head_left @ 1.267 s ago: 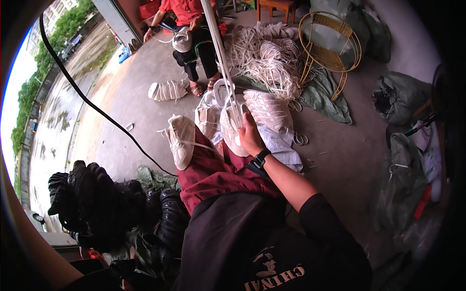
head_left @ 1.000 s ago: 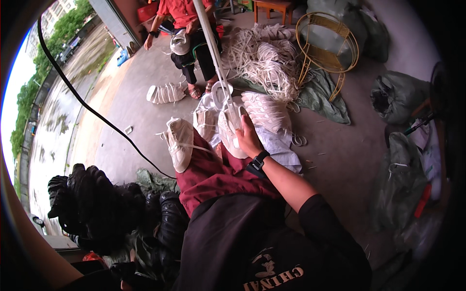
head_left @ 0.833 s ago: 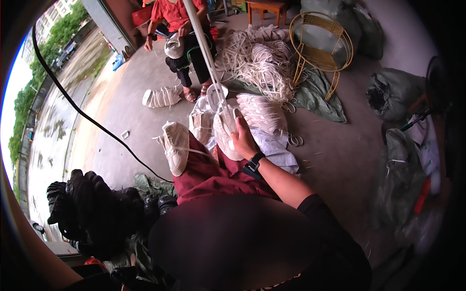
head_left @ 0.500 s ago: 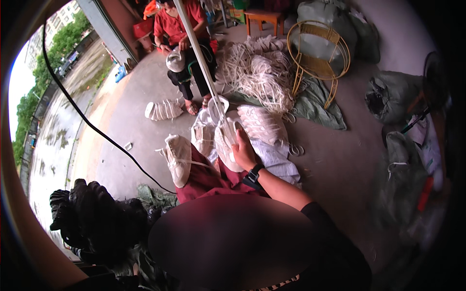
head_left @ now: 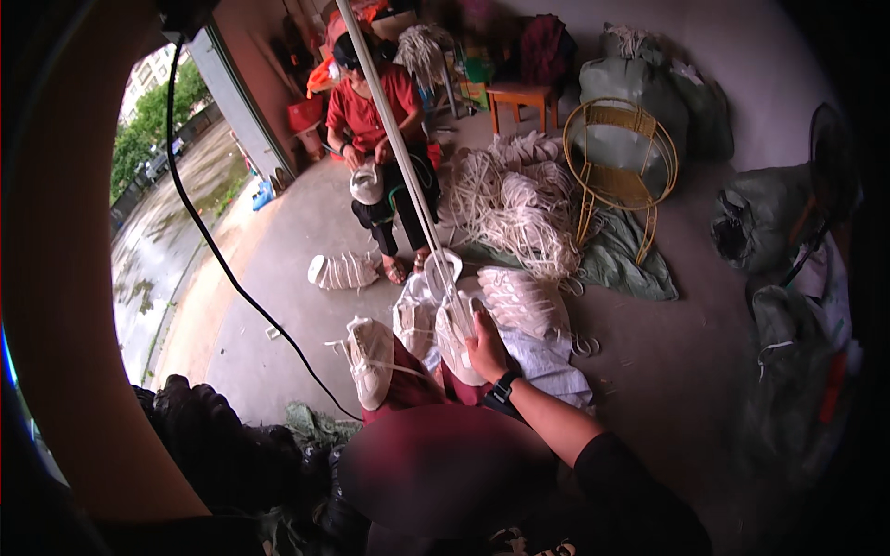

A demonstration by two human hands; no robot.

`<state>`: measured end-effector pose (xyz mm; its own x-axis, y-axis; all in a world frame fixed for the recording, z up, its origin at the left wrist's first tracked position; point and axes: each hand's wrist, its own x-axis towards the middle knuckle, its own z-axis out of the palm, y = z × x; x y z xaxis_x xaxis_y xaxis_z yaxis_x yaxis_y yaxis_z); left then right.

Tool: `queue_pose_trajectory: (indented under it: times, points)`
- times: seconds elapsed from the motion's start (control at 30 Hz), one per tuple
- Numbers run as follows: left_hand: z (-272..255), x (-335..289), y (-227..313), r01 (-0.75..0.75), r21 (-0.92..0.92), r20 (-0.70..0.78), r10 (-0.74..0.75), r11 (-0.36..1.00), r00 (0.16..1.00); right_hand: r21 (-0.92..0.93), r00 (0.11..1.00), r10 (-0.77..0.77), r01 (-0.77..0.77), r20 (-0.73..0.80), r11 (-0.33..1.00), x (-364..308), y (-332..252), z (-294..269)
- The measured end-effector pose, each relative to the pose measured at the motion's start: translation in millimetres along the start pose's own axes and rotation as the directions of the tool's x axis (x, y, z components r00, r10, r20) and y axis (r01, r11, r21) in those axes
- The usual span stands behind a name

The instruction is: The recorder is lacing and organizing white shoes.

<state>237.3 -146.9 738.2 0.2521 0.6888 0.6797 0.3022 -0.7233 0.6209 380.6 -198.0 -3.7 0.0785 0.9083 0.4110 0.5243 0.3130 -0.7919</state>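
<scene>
My right hand, with a dark watch at its wrist, is closed on a white shoe above my lap. From this shoe, taut white laces rise past the top edge of the view. A large, close forearm fills the left side; my left hand is outside the picture. Another white shoe with loose laces rests on my left knee. Between and beyond my knees are one more white shoe and an upturned one showing its pale sole.
Opposite, a seated person handles a white shoe. Bundled white shoes lie on the floor, beside a heap of white laces. A yellow round-framed chair and green sacks stand right. A black cable hangs at left.
The view has shifted, so the scene sits lower and further right. My right hand still grips the shoe, and the laces remain stretched upward. The person opposite still handles a shoe.
</scene>
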Motion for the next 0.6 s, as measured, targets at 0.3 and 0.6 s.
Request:
queue_pose_trajectory:
  times: [0.3, 0.6]
  points:
    - [7.5, 2.6, 28.0, -0.118, -0.103, -0.014, 0.117, 0.988, 0.993, -0.003, 0.996, -0.015, 0.015, -0.093, 1.0, -12.5, -18.8, -25.8]
    - [-18.3, 14.0, 48.0, -0.164, -0.118, 0.161, 0.182, 0.979, 0.97, -0.018, 1.0, -0.003, 0.002, -0.031, 1.0, -28.5, -47.2, -53.7]
